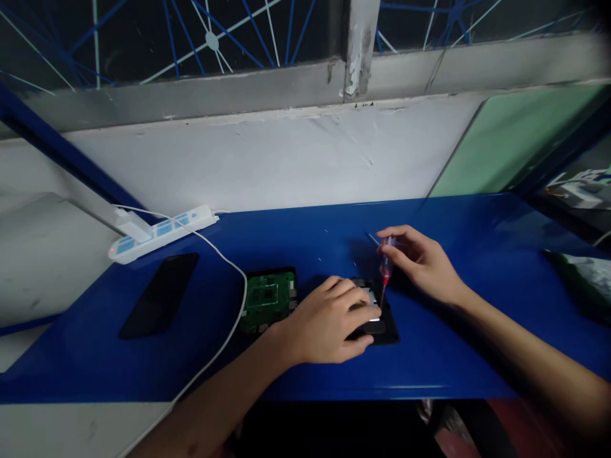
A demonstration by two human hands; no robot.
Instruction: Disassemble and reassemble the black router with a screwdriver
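Observation:
My right hand (pixel 420 261) grips a screwdriver (pixel 387 261) by its clear purplish handle, fingers and thumb closed around it. Below the red collar, its shaft points down to a black plastic casing (pixel 390 327). My left hand (pixel 331 318) lies over that casing and holds it against the table, fingertips near the shaft's lower end. A silvery part (pixel 372 296) shows inside the casing, partly under my fingers; the exact contact of the tip is too small to tell. Left of it lies a green circuit board (pixel 267 296) in a black shell. A thin metal rod (pixel 373 240) shows beyond my right fingers.
A white power strip (pixel 162 235) with a plugged-in adapter sits at the back left of the blue table (pixel 443 356). Its white cable (pixel 222 254) runs past the circuit board. A dark flat panel (pixel 160 296) lies left; a green-and-silver bag (pixel 582 277) sits far right.

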